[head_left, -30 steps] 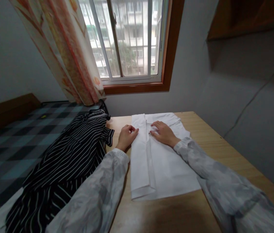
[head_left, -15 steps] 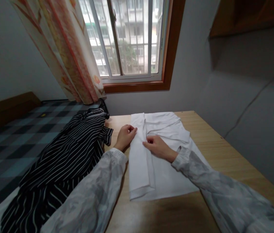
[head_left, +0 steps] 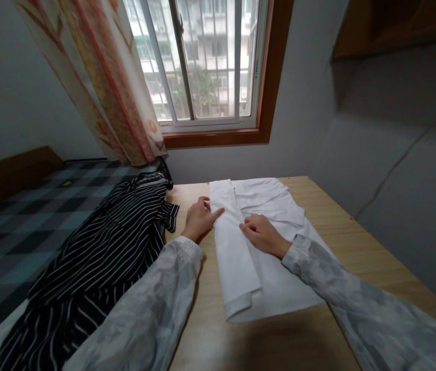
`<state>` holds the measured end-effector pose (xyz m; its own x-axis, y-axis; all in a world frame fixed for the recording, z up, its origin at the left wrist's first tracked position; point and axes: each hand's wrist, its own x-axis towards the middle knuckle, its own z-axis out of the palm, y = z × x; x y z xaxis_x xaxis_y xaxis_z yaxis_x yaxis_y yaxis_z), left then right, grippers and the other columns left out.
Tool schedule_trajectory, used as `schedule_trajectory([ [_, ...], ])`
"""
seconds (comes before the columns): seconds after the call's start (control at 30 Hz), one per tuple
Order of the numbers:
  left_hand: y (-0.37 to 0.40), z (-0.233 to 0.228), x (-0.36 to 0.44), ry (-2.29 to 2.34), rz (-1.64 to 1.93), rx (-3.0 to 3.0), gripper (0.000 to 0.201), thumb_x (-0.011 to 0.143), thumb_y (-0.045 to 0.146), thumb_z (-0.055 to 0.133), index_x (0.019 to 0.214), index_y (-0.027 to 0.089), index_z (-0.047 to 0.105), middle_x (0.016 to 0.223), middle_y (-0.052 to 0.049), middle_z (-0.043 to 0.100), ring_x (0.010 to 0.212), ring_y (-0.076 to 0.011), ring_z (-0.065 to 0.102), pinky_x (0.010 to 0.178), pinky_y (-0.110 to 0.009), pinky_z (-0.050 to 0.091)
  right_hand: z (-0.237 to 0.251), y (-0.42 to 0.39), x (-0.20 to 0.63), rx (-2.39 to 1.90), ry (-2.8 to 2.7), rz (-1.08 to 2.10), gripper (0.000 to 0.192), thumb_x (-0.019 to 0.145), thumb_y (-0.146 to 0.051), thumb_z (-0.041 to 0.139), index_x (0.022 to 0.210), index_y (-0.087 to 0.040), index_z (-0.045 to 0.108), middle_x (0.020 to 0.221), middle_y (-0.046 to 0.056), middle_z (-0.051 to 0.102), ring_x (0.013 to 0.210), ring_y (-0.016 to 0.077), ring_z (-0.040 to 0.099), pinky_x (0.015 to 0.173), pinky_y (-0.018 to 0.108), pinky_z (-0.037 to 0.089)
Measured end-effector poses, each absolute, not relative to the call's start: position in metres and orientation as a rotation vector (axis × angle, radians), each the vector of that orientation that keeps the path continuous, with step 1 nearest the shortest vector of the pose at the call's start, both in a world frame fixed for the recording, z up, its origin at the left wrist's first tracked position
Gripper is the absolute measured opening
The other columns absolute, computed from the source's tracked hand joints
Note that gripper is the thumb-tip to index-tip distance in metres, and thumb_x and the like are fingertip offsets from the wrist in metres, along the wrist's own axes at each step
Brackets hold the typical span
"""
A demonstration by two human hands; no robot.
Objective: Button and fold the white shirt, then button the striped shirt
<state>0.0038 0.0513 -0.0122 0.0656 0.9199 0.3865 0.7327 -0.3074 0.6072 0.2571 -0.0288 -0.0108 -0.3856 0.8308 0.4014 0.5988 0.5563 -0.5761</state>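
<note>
Head view: white cotton shirt [head_left: 267, 268] flat on pale wooden table [head_left: 349, 237], left side folded inward. Left hand [head_left: 199, 218] fingers extended, pressing fold edge; right hand [head_left: 262, 234] curled, pinching fold. Remaining folds pending.

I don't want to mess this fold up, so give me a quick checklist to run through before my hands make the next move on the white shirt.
1. Left hand on the folded strip's left edge: ok.
2. Right hand pressing the strip's inner edge: ok.
3. White cotton shirt fully on the light wooden table: ok.
4. Strip lying straight: not ok, near end skews right.
5. Black-and-white striped garment apart from the shirt: ok.
6. Far sleeve flat: cannot tell.
</note>
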Motion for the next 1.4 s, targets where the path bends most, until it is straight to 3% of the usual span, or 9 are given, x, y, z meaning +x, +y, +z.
schedule_trajectory([
  [0.2,0.051,-0.015,0.003,1.366,1.132,1.989,0.05,0.088,0.036,0.078,0.132,0.023,0.058,0.085,0.004,0.062,0.071,-0.0165,0.059,0.07,-0.029,0.045,-0.003,-0.037,0.254,-0.991,-2.201,0.769,0.053,0.097,-0.046,0.067,0.056,-0.021,0.045,0.063,-0.002,0.049,0.065,0.0144,0.046,0.068,0.032,0.033],
  [0.4,0.058,-0.016,0.002,1.401,1.415,1.81,0.037,0.088,0.033,0.075,0.12,0.021,0.061,0.09,0.002,0.061,0.071,-0.0144,0.058,0.069,-0.027,0.046,-0.008,-0.031,0.255,-1.018,-1.788,0.901,0.051,0.1,-0.055,0.061,0.063,-0.022,0.049,0.068,-0.002,0.05,0.072,0.0164,0.046,0.074,0.031,0.039],
  [0.53,0.057,-0.015,0.001,1.428,1.389,1.791,0.035,0.084,0.031,0.078,0.113,0.02,0.062,0.092,0.001,0.061,0.07,-0.0141,0.058,0.068,-0.028,0.047,-0.012,-0.034,0.253,-0.991,-1.859,0.978,0.055,0.091,-0.049,0.073,0.06,-0.024,0.035,0.058,-0.008,0.033,0.061,0.0123,0.033,0.071,0.031,0.038],
  [0.7,0.056,-0.013,0.001,1.437,1.396,1.811,0.035,0.083,0.029,0.079,0.113,0.02,0.064,0.092,0.001,0.062,0.07,-0.014,0.058,0.07,-0.028,0.048,-0.004,-0.05,0.245,-0.952,-1.818,1.224,0.045,0.083,-0.044,0.084,0.076,-0.024,0.045,0.069,-0.008,0.042,0.063,0.0112,0.036,0.058,0.027,0.028],
  [0.9,0.058,-0.015,-0.001,1.477,1.441,1.824,0.029,0.084,0.028,0.076,0.11,0.02,0.067,0.093,0.0,0.064,0.072,-0.0151,0.059,0.072,-0.029,0.049,0.005,-0.06,0.253,-0.963,-1.882,1.241,0.032,0.088,-0.031,0.07,0.074,-0.025,0.042,0.069,-0.008,0.041,0.058,0.0106,0.036,0.056,0.026,0.031],
  [1.07,0.059,-0.019,-0.002,1.472,1.382,1.878,0.031,0.081,0.028,0.079,0.108,0.02,0.066,0.091,0.0,0.064,0.071,-0.0158,0.06,0.072,-0.03,0.049,0.012,-0.056,0.27,-0.967,-2.221,0.952,0.029,0.08,-0.018,0.069,0.067,-0.023,0.043,0.065,-0.006,0.044,0.064,0.012,0.041,0.061,0.027,0.031],
  [1.17,0.06,-0.021,-0.002,1.475,1.362,1.892,0.036,0.079,0.03,0.082,0.11,0.021,0.065,0.095,-0.001,0.065,0.073,-0.0164,0.06,0.073,-0.03,0.049,0.023,-0.048,0.278,-1.038,-2.349,0.782,0.027,0.087,-0.023,0.07,0.067,-0.021,0.051,0.061,-0.007,0.046,0.061,0.0116,0.042,0.061,0.028,0.029],
  [1.3,0.059,-0.02,-0.001,1.468,1.349,1.919,0.045,0.077,0.036,0.087,0.112,0.02,0.064,0.1,-0.003,0.067,0.078,-0.0184,0.061,0.075,-0.032,0.05,0.041,-0.023,0.278,-1.202,-2.273,0.494,0.011,0.095,-0.03,0.07,0.09,-0.021,0.066,0.072,-0.003,0.064,0.065,0.0134,0.054,0.064,0.028,0.032],
  [1.4,0.056,-0.018,0.002,1.457,1.289,1.927,0.062,0.073,0.044,0.093,0.119,0.02,0.061,0.104,-0.006,0.07,0.086,-0.0219,0.066,0.078,-0.033,0.052,0.052,0.004,0.262,-1.382,-2.141,0.331,0.021,0.098,-0.039,0.073,0.11,-0.023,0.067,0.083,0.0,0.074,0.074,0.0173,0.064,0.068,0.028,0.036],
])
